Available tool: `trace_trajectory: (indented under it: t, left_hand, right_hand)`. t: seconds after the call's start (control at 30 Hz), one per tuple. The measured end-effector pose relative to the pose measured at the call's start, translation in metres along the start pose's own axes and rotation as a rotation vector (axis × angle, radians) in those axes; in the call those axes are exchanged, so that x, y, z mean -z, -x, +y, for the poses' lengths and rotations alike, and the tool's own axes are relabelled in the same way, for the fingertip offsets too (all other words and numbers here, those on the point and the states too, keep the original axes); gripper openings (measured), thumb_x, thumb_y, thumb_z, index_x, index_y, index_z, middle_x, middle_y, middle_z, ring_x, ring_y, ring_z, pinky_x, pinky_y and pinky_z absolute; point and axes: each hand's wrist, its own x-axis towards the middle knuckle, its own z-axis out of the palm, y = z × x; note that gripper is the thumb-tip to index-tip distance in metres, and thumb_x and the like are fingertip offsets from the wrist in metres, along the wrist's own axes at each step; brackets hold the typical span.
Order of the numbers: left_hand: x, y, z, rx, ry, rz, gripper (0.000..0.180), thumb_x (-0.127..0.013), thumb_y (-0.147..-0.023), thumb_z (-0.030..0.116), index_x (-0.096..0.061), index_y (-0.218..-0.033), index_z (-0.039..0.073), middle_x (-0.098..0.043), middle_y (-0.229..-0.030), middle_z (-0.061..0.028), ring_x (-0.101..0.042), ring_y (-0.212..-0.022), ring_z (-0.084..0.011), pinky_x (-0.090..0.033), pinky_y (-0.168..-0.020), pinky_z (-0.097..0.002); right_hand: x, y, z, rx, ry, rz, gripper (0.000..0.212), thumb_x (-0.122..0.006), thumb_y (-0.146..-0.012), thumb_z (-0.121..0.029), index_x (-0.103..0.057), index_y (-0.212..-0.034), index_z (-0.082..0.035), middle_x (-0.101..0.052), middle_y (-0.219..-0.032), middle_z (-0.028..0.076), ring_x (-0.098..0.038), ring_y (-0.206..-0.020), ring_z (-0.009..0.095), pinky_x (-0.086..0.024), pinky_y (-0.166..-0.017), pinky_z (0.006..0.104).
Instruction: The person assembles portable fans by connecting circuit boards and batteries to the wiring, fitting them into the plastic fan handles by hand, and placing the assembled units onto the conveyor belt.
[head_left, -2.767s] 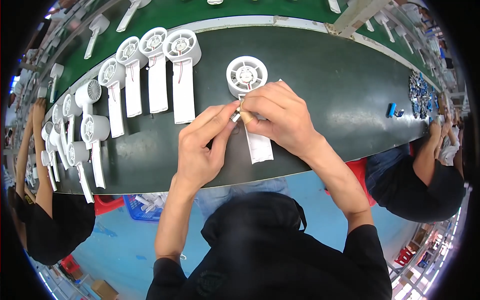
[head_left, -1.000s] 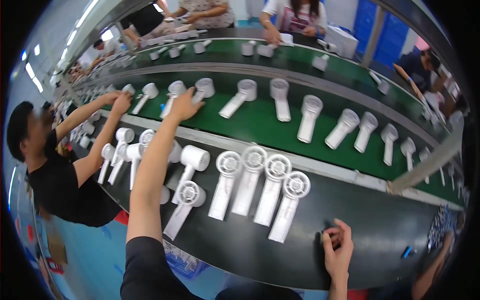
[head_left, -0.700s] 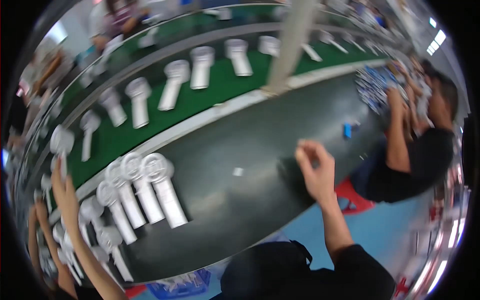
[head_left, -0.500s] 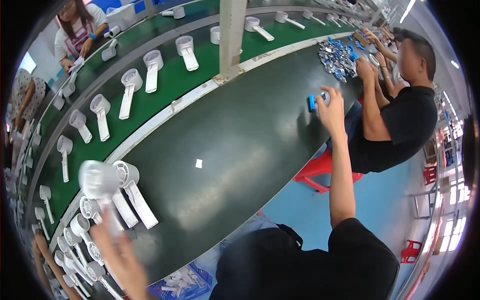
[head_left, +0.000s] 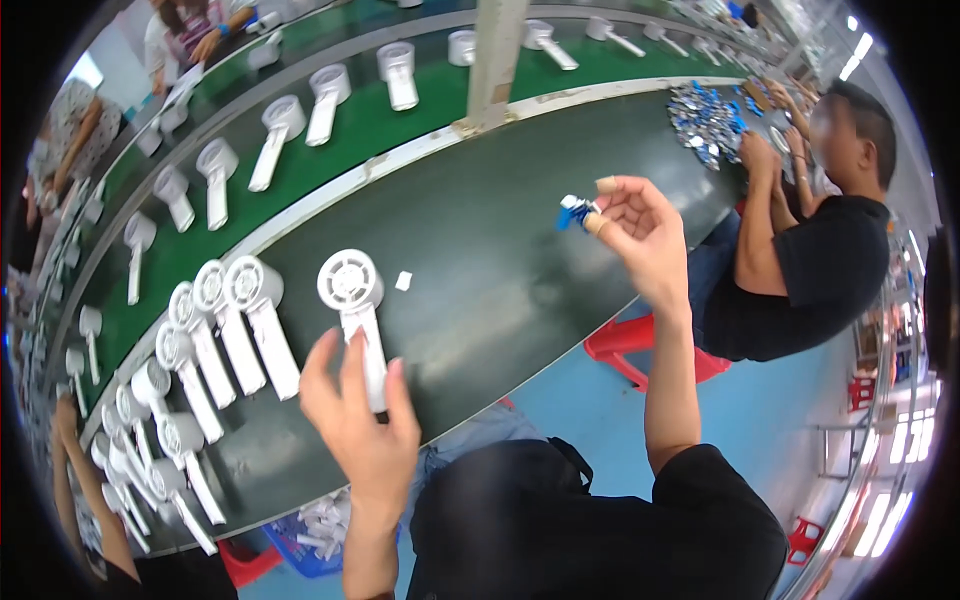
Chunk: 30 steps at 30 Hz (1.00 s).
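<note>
A white handheld fan (head_left: 350, 280) lies on the dark table with its round grille facing up and its handle toward me. Over that handle, my left hand (head_left: 365, 425) has its fingers spread, with thumb and fingers to either side; whether a fingertip touches it I cannot tell. To the right, above the table, my right hand (head_left: 645, 240) pinches a small blue and silver part (head_left: 575, 212) between thumb and fingers. The part's exact kind is too small to make out. Several more white fans (head_left: 255, 290) lie in a row to the left.
A green conveyor (head_left: 300, 165) carrying white fans curves past the table's far side, beside a metal post (head_left: 495, 65). A small white paper square (head_left: 404, 281) lies near the fan. Blue and silver parts (head_left: 705, 120) are heaped by a seated co-worker (head_left: 815, 230). Below is a blue basket (head_left: 310, 560).
My left hand has moved right from the row, and a fan now lies on the table in front of it. My right hand has shifted left with the small part, which has turned.
</note>
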Motion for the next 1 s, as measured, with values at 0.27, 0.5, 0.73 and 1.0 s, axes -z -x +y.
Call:
trace_trajectory:
  t: [0.27,0.5,0.73,1.0]
  left_hand:
    - [-0.009,-0.007,0.011,-0.169,0.309,0.197,0.052,-0.07,-0.07,-0.01,-0.062,-0.122,-0.008,-0.066,-0.116,-0.02,-0.065,-0.097,-0.0373,-0.053,-0.084,-0.04]
    - [0.036,-0.01,-0.025,0.431,0.806,0.098,0.018,-0.054,-0.096,0.001,-0.064,-0.109,-0.004,-0.068,-0.101,-0.0081,-0.064,-0.083,-0.0138,-0.049,-0.076,-0.025]
    - [0.017,-0.019,-0.04,0.002,0.149,-0.262,0.011,-0.062,-0.086,0.001,-0.063,-0.097,0.004,-0.056,-0.075,-0.0113,-0.058,-0.06,-0.0291,-0.045,-0.052,-0.0372]
    - [-0.004,-0.018,-0.053,0.126,0.364,-0.146,0.006,-0.064,-0.09,0.007,-0.064,-0.094,0.003,-0.06,-0.072,-0.0107,-0.052,-0.047,-0.0185,-0.04,-0.046,-0.0327]
  right_hand:
    - [-0.131,0.069,-0.035,0.224,-0.161,-0.348,0.035,-0.074,-0.078,0.008,-0.062,-0.11,0.002,-0.064,-0.097,0.009,-0.066,-0.089,0.013,-0.055,-0.078,0.0249]
    - [-0.14,0.044,-0.019,0.215,-0.034,-0.482,0.02,-0.063,-0.09,-0.003,-0.065,-0.11,0.002,-0.071,-0.1,0.008,-0.062,-0.09,0.013,-0.049,-0.086,0.0288]
    - [-0.149,0.04,0.004,0.11,0.055,-0.568,0.015,-0.063,-0.09,0.0,-0.068,-0.104,0.0,-0.069,-0.092,0.003,-0.056,-0.068,0.006,-0.045,-0.063,0.0225]
    - [-0.167,0.038,0.02,0.407,0.155,-0.6,0.015,-0.068,-0.086,-0.002,-0.068,-0.101,-0.004,-0.067,-0.091,0.004,-0.058,-0.06,0.012,-0.047,-0.054,0.0263]
